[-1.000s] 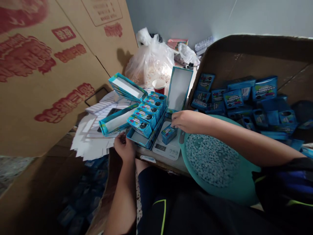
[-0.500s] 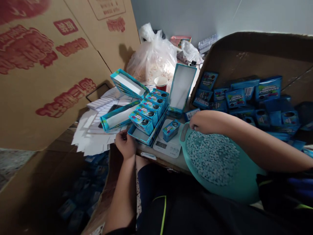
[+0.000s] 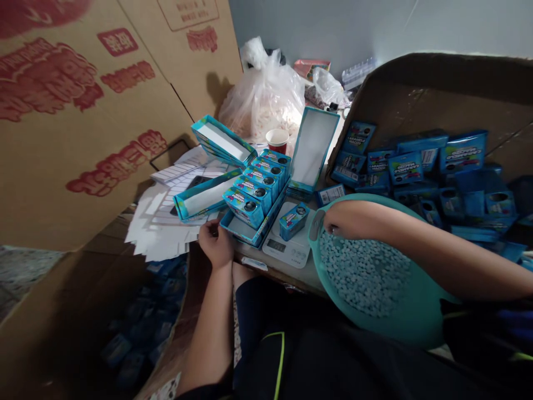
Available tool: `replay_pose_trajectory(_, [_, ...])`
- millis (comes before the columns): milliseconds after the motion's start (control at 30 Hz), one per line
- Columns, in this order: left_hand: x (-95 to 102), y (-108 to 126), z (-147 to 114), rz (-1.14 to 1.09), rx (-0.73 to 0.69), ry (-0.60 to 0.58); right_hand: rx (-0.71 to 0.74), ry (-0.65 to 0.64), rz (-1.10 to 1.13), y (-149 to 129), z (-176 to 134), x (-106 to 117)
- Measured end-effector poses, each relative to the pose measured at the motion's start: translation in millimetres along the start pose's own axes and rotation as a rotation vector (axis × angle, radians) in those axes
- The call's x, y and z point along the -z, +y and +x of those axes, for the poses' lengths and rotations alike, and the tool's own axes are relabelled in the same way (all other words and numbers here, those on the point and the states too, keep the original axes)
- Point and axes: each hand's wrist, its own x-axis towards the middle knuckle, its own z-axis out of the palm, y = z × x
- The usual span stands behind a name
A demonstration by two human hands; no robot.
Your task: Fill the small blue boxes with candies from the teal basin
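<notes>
My left hand [image 3: 216, 244] is at the near left corner of a blue cardboard display tray [image 3: 260, 238], fingers curled; whether they grip anything is hidden. Several small blue candy boxes [image 3: 244, 205] stand in a row in that tray. Just right of it lies a white digital scale [image 3: 297, 254] bearing one small candy box [image 3: 293, 220]. My right hand [image 3: 338, 218] is inside the near left rim of a turquoise basin [image 3: 420, 322], fingers bent together above small pale-blue candies [image 3: 366, 278]. What its fingers hold cannot be made out.
Open display boxes [image 3: 314, 147] stand around the tray. Behind are a red and white cup [image 3: 277, 141] and a clear plastic bag [image 3: 266, 91]. Papers [image 3: 152, 228] lie at left. A large carton [image 3: 416, 100] at right holds blue packs [image 3: 406, 168]; another carton is low at left.
My right hand has dropped slightly from the basin's rim toward the candies. My left hand stays by the tray corner. The view has shifted a little.
</notes>
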Motion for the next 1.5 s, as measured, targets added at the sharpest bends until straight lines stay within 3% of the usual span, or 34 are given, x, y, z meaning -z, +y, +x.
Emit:
replay_pose_trajectory(167, [0.3, 1.9, -0.4, -0.008, 0.006, -0.004, -0.001, 0.005, -0.022, -0.2, -1.4, 7.7])
replay_pose_trajectory(600, [2.1, 9.7, -1.8, 0.011, 0.039, -0.027, 0.12, 0.303, -0.098, -12.9, 15.5, 61.6])
replay_pose_trajectory(833, [0.6, 9.6, -1.4, 0.016, 0.056, -0.025, 0.097, 0.377, -0.029, -20.0, 33.5, 50.4])
replay_pose_trajectory(1133, [1.7, 11.4, -2.3, 0.014, 0.047, -0.033, 0.074, 0.46, 0.082, -12.9, 33.0, 45.4])
replay_pose_trajectory(1500, [1.9, 7.4, -1.5, 0.011, 0.038, -0.028, 0.115, 0.474, 0.076, -13.7, 35.9, 38.2])
